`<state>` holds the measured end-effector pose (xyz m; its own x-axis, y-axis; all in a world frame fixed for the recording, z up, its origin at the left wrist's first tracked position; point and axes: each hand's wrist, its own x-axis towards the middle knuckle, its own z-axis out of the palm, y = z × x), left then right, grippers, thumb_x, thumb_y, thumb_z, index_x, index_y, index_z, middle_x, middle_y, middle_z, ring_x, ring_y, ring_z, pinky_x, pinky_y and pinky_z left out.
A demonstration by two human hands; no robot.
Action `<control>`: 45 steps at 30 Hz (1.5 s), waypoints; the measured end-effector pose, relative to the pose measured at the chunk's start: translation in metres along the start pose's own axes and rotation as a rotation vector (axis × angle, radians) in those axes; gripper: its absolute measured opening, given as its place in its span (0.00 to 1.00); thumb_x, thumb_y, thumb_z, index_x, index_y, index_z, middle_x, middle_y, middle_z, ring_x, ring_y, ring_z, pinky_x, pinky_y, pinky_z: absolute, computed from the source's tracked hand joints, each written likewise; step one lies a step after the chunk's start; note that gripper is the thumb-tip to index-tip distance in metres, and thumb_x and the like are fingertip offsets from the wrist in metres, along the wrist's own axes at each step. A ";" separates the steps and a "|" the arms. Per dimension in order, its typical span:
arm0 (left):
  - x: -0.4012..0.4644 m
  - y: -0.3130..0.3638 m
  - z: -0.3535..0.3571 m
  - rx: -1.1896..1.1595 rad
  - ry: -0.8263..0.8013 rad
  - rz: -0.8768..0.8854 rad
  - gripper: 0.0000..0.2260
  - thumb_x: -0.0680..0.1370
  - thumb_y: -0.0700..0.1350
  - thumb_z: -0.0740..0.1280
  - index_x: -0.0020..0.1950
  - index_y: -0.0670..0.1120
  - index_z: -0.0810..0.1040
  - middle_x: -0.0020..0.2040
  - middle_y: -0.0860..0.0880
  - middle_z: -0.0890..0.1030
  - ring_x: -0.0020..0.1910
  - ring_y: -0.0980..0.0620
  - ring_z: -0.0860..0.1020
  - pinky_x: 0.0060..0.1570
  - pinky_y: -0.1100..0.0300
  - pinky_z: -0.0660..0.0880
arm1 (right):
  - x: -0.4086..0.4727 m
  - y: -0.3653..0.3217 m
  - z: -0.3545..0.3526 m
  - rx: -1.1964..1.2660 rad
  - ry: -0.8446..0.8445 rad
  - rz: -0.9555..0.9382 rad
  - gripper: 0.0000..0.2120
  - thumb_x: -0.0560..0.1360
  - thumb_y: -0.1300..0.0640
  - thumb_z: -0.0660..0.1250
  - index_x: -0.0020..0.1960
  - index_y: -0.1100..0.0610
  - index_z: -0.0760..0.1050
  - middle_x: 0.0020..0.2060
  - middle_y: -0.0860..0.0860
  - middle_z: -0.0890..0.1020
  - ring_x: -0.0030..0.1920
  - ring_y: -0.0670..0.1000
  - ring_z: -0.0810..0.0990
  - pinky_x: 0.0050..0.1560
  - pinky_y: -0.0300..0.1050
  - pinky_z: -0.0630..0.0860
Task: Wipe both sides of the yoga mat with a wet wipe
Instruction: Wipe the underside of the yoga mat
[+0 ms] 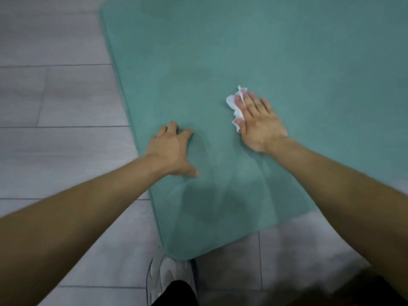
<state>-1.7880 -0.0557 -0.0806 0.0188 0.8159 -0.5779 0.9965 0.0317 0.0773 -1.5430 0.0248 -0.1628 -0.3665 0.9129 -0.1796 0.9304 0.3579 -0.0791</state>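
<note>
Hands lie flat: the right hand [258,120] presses the wet wipe [236,107] on the yoga mat [287,51]; the left hand [172,149] should hold it down during long, even rubs.

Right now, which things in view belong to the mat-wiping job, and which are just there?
Job:
yoga mat
wet wipe, pressed flat by the right hand
left hand, braced on the mat

Just there:
tiled floor
shoe
</note>
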 end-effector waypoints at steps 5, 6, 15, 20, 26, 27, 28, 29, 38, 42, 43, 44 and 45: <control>-0.021 0.005 0.025 0.171 -0.015 0.025 0.69 0.61 0.74 0.79 0.86 0.52 0.40 0.85 0.41 0.41 0.85 0.40 0.46 0.80 0.43 0.60 | -0.100 -0.108 0.036 0.033 0.023 -0.253 0.30 0.87 0.50 0.48 0.86 0.58 0.48 0.85 0.56 0.50 0.85 0.56 0.44 0.84 0.57 0.44; -0.019 0.005 0.028 0.176 -0.003 0.022 0.69 0.61 0.74 0.79 0.86 0.52 0.39 0.86 0.40 0.40 0.85 0.40 0.45 0.81 0.43 0.59 | -0.119 -0.108 0.034 0.022 -0.012 -0.387 0.30 0.88 0.48 0.48 0.86 0.57 0.46 0.85 0.54 0.48 0.85 0.53 0.43 0.84 0.55 0.42; -0.017 -0.003 0.038 0.089 0.010 0.051 0.69 0.60 0.72 0.81 0.87 0.52 0.42 0.86 0.40 0.41 0.86 0.40 0.44 0.83 0.45 0.53 | -0.096 -0.044 0.029 0.060 0.106 0.224 0.30 0.86 0.50 0.43 0.85 0.61 0.48 0.85 0.58 0.51 0.85 0.58 0.47 0.83 0.60 0.47; -0.013 0.000 0.038 0.119 0.039 0.041 0.69 0.58 0.73 0.81 0.87 0.52 0.44 0.86 0.40 0.45 0.86 0.40 0.47 0.83 0.46 0.57 | -0.152 -0.071 0.034 0.019 -0.005 -0.397 0.29 0.88 0.47 0.47 0.86 0.53 0.46 0.85 0.51 0.48 0.85 0.51 0.44 0.84 0.55 0.46; -0.037 0.003 0.040 0.225 0.105 0.114 0.54 0.68 0.70 0.77 0.85 0.50 0.56 0.82 0.42 0.59 0.80 0.41 0.60 0.71 0.45 0.72 | -0.126 -0.012 0.025 0.128 0.088 0.312 0.31 0.86 0.47 0.44 0.86 0.57 0.45 0.85 0.56 0.47 0.85 0.56 0.45 0.83 0.60 0.49; -0.040 0.005 0.042 0.243 0.134 0.132 0.51 0.69 0.69 0.77 0.83 0.50 0.59 0.79 0.44 0.63 0.77 0.41 0.63 0.66 0.45 0.75 | -0.135 -0.048 0.032 0.128 0.102 0.262 0.31 0.86 0.48 0.45 0.86 0.58 0.46 0.85 0.57 0.47 0.85 0.57 0.44 0.83 0.60 0.50; -0.042 0.006 0.043 0.249 0.156 0.142 0.48 0.70 0.68 0.76 0.82 0.50 0.61 0.77 0.45 0.64 0.75 0.42 0.65 0.63 0.45 0.76 | -0.147 -0.087 0.039 0.132 0.075 0.143 0.31 0.86 0.48 0.47 0.86 0.59 0.46 0.85 0.57 0.47 0.85 0.57 0.43 0.83 0.60 0.50; -0.043 0.006 0.044 0.245 0.170 0.149 0.47 0.70 0.68 0.76 0.82 0.50 0.62 0.77 0.45 0.66 0.73 0.42 0.66 0.61 0.45 0.77 | -0.163 -0.120 0.045 0.130 0.035 -0.017 0.31 0.87 0.48 0.48 0.86 0.58 0.46 0.85 0.56 0.47 0.85 0.56 0.43 0.83 0.59 0.49; -0.046 0.005 0.048 0.242 -0.023 0.161 0.63 0.65 0.73 0.77 0.86 0.46 0.47 0.84 0.38 0.48 0.84 0.37 0.50 0.80 0.44 0.62 | -0.175 0.022 0.026 0.129 0.041 0.431 0.32 0.85 0.47 0.40 0.85 0.60 0.48 0.85 0.58 0.51 0.85 0.56 0.48 0.83 0.60 0.50; -0.048 0.019 0.050 0.284 -0.044 0.128 0.68 0.61 0.74 0.78 0.85 0.42 0.46 0.82 0.34 0.50 0.83 0.34 0.50 0.77 0.41 0.67 | -0.205 -0.111 0.050 0.206 0.091 0.181 0.29 0.87 0.51 0.48 0.85 0.61 0.49 0.85 0.58 0.50 0.85 0.57 0.44 0.82 0.60 0.52; -0.047 0.021 0.052 0.290 -0.040 0.125 0.68 0.62 0.74 0.78 0.85 0.41 0.46 0.82 0.33 0.50 0.83 0.34 0.50 0.77 0.41 0.67 | -0.219 -0.138 0.053 0.200 0.039 -0.004 0.30 0.87 0.50 0.48 0.86 0.59 0.47 0.85 0.56 0.48 0.85 0.54 0.42 0.83 0.58 0.51; -0.047 0.020 0.053 0.291 -0.040 0.130 0.68 0.62 0.74 0.78 0.85 0.41 0.45 0.83 0.33 0.49 0.83 0.34 0.49 0.77 0.42 0.66 | -0.229 -0.143 0.051 0.182 -0.005 -0.156 0.30 0.88 0.49 0.49 0.86 0.57 0.46 0.85 0.53 0.47 0.85 0.52 0.41 0.83 0.57 0.49; -0.046 0.018 0.054 0.288 -0.042 0.134 0.67 0.64 0.73 0.78 0.85 0.42 0.44 0.83 0.33 0.47 0.84 0.35 0.48 0.79 0.42 0.65 | -0.230 -0.127 0.047 0.164 -0.034 -0.267 0.30 0.88 0.48 0.49 0.86 0.55 0.45 0.85 0.52 0.47 0.85 0.51 0.41 0.84 0.56 0.47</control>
<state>-1.7661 -0.1243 -0.0966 0.1488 0.7773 -0.6113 0.9670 -0.2437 -0.0745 -1.5774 -0.2400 -0.1577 -0.5999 0.7831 -0.1641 0.7889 0.5449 -0.2842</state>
